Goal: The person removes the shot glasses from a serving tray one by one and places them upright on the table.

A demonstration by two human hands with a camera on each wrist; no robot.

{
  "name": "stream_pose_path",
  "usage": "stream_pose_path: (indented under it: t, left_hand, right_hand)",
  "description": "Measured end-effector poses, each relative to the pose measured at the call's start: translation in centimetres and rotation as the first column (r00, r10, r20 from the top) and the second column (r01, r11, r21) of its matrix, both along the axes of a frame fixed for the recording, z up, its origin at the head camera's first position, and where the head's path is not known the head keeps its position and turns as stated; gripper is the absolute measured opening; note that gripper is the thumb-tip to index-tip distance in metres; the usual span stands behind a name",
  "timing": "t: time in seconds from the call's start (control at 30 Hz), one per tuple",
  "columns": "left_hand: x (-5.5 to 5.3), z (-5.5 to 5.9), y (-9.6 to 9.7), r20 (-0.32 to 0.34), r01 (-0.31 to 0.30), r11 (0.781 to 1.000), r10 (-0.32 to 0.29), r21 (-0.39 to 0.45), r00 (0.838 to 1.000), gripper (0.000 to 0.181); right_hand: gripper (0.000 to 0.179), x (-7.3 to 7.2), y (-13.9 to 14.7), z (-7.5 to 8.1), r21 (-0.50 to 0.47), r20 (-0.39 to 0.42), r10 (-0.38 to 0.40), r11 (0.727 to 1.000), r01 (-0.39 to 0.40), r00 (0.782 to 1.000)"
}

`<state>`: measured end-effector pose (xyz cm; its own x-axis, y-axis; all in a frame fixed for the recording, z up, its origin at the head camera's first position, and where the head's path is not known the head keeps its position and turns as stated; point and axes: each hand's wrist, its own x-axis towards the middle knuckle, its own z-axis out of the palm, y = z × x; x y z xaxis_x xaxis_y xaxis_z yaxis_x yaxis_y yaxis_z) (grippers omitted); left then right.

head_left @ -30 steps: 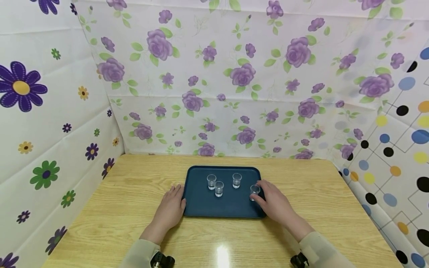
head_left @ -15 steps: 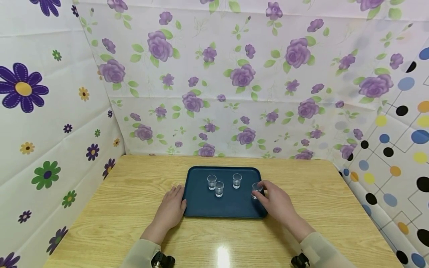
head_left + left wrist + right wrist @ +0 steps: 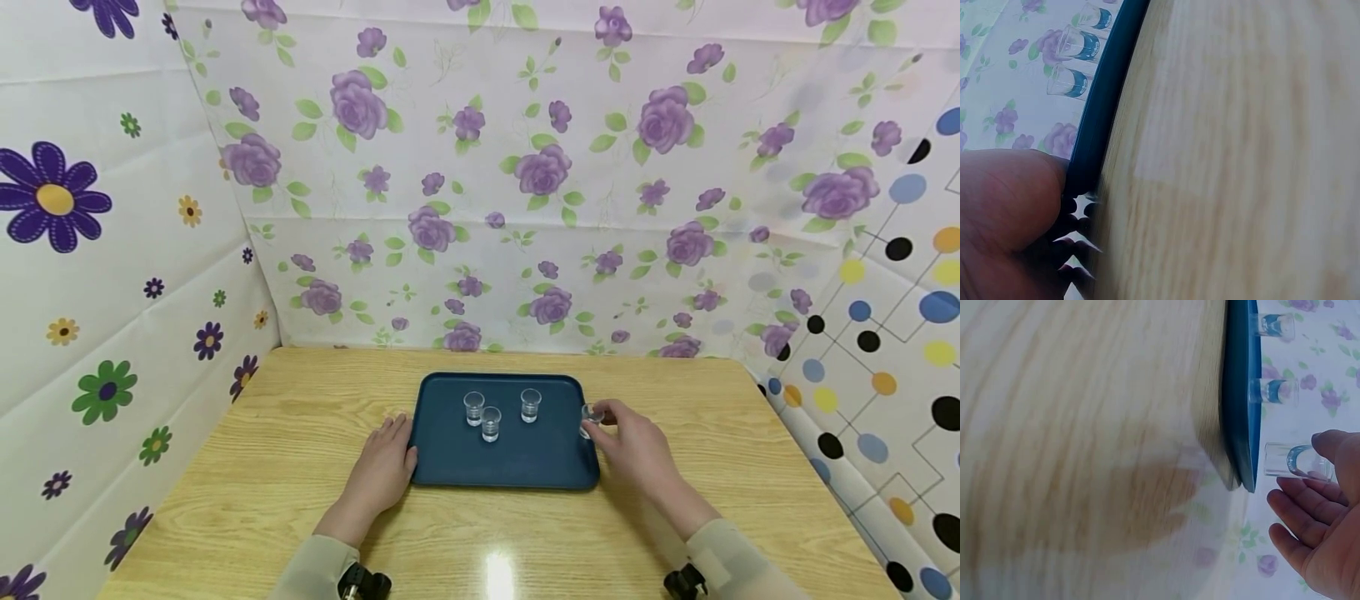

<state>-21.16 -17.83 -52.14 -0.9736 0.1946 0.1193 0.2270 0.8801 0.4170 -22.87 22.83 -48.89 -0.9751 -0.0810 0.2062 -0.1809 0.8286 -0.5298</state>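
My right hand (image 3: 641, 446) pinches a small clear shot glass (image 3: 1279, 460) by its upper part, between thumb and fingers. The glass hangs upright over the right rim of the dark blue tray (image 3: 525, 462), lifted off it in the right wrist view. Three more shot glasses stand on the tray: a back-left glass (image 3: 473, 408), a front glass (image 3: 491, 424) close beside it, and another glass (image 3: 530, 406) to their right. At the tray's left edge lies my left hand (image 3: 381, 467), fingers straight along the side and thumb against the rim.
The tray lies on a light wooden table (image 3: 675, 392). Behind it hangs a cloth with purple roses (image 3: 540, 167). A daisy-patterned cloth (image 3: 112, 333) is on the left and a dotted cloth (image 3: 885, 375) on the right.
My right hand has raised the shot glass from the tray's right part and carried it rightward to the rim. The left hand and the other glasses have stayed put.
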Motion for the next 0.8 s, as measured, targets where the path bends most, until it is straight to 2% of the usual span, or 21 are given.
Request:
stream_pose_path:
  t: [0.27,0.53,0.8]
  left_hand:
    - [0.0,-0.1,0.0,-0.009,0.005,1.000,-0.005,0.002,1.000,0.052]
    - [-0.1,-0.1,-0.1,-0.016,0.005,1.000,-0.005,0.002,1.000,0.052]
    - [-0.1,0.1,-0.1,-0.011,0.005,1.000,-0.005,-0.001,1.000,0.053]
  right_hand:
    - [0.037,-0.3,1.4,0.2,0.003,-0.001,-0.015,1.000,0.015,1.000]
    - [0.042,-1.0,3.4,-0.5,-0.020,-0.026,-0.044,0.999,0.043,0.999]
    - [0.050,-1.7,5.4,-0.8,-0.061,0.026,-0.095,0.993,0.097,0.995]
